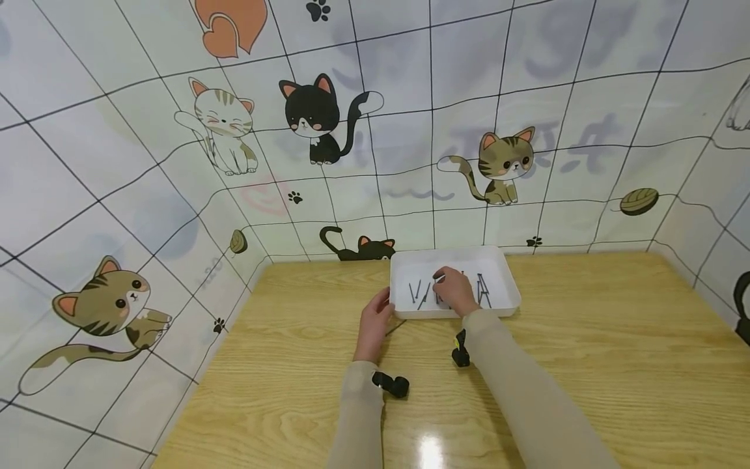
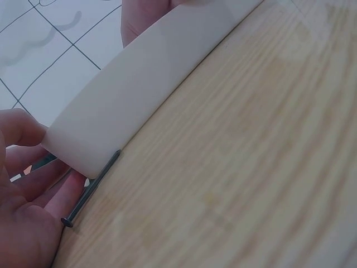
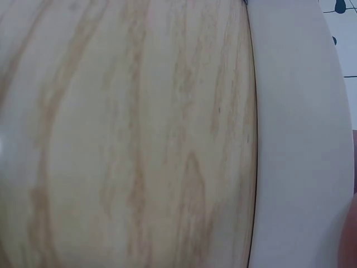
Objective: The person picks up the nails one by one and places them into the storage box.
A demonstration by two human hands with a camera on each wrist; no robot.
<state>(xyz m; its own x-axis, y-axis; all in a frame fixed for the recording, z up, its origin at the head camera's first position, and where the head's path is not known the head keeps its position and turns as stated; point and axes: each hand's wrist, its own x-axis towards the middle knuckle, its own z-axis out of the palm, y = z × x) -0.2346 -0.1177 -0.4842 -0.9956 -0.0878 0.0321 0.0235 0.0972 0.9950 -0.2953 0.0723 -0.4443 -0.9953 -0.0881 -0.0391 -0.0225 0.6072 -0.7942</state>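
A white tray (image 1: 512, 296) stands on the table near the back wall, with several dark nails (image 1: 482, 286) lying loose inside. My left hand (image 1: 373, 326) holds the tray's left end; in the left wrist view its thumb touches the rim and the fingers curl against the end wall. Beside that hand, a single nail (image 2: 92, 188) lies on the wood along the tray's base. Over the nails inside the tray is my right hand (image 1: 455, 289), fingers bent and tips close together. Whether a nail is between them is unclear. The right wrist view shows mostly table and the tray wall (image 3: 301, 134).
The wooden table (image 1: 293, 391) runs along a wall (image 1: 410, 130) printed with grid lines and cartoon cats. Side walls rise at the left and right. A black wrist camera (image 1: 391, 384) sits on the left forearm, another camera (image 1: 461, 350) on the right.
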